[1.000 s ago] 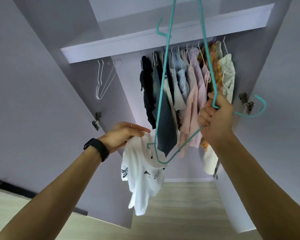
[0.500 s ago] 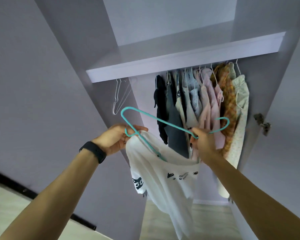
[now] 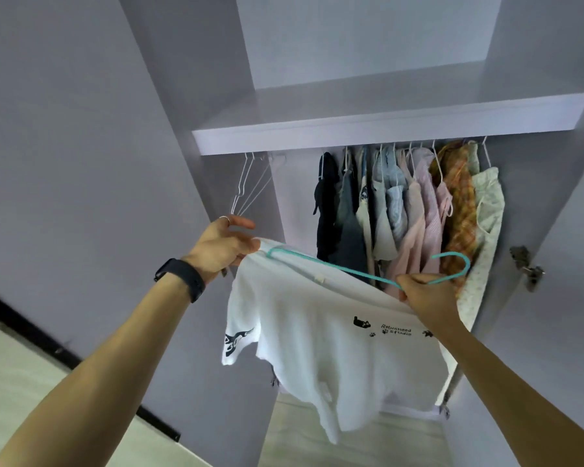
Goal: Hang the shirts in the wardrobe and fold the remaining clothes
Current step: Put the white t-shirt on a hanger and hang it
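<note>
A white T-shirt (image 3: pixel 321 335) with small black prints hangs in front of the open wardrobe. My left hand (image 3: pixel 225 246) pinches its left shoulder, thumb and fingers on the cloth. A teal hanger (image 3: pixel 348 268) lies across the collar, its left end inside the shirt and its right end bare. My right hand (image 3: pixel 423 294) grips the hanger near its right end, together with the shirt's top edge. Behind them, several shirts (image 3: pixel 405 210) hang on the wardrobe rail under the shelf (image 3: pixel 368 129).
Empty white wire hangers (image 3: pixel 246 187) hang at the left end of the rail. The left door (image 3: pixel 91 170) and the right door (image 3: pixel 567 281) stand open, with a metal hinge (image 3: pixel 526 267) on the right one. Light wood floor (image 3: pixel 351 443) lies below.
The teal hanger has come down from overhead into the shirt's neck. The shirt has spread out between my two hands, which have moved apart. The view has tilted upward.
</note>
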`<state>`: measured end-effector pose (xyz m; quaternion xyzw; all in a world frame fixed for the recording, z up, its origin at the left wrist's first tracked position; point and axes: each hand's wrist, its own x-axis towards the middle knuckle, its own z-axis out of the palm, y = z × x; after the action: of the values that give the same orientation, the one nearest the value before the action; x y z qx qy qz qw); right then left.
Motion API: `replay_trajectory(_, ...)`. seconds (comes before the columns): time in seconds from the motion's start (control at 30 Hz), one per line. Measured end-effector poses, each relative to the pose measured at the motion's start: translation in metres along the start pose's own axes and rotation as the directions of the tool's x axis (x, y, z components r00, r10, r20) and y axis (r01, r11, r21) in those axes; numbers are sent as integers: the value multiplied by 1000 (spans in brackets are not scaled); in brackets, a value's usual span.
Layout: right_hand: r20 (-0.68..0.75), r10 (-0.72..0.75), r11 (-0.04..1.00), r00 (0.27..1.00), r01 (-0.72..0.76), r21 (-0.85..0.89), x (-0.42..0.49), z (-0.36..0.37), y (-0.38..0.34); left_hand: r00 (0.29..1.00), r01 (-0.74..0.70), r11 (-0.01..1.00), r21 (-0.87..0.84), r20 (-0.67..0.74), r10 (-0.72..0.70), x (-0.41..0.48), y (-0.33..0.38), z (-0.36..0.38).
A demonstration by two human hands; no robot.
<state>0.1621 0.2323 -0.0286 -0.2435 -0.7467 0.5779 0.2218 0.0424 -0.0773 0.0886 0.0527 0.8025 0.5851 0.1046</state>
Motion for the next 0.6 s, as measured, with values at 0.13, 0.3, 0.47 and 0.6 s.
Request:
replay_trajectory(0.13, 174, -77, 958, 982, 121, -261, -2, 6, -12, 994, -111, 979, 172, 38, 106, 2, 3, 6)
replay_trajectory(0.3, 366, -313, 734, 876, 468, -493, -2, 21, -72, 972, -232, 871, 433, 142, 189, -1, -6, 35)
replay_trajectory(0.47, 483, -217, 690, 848, 483, -539, 10, 37, -106, 961, -250, 874, 418, 215, 172, -7, -26, 62)
replay_trajectory(0.6, 339, -317, 738, 886, 455, -498, 18, 27, -115, 955, -255, 927, 274, 221, 197, -16, -37, 63)
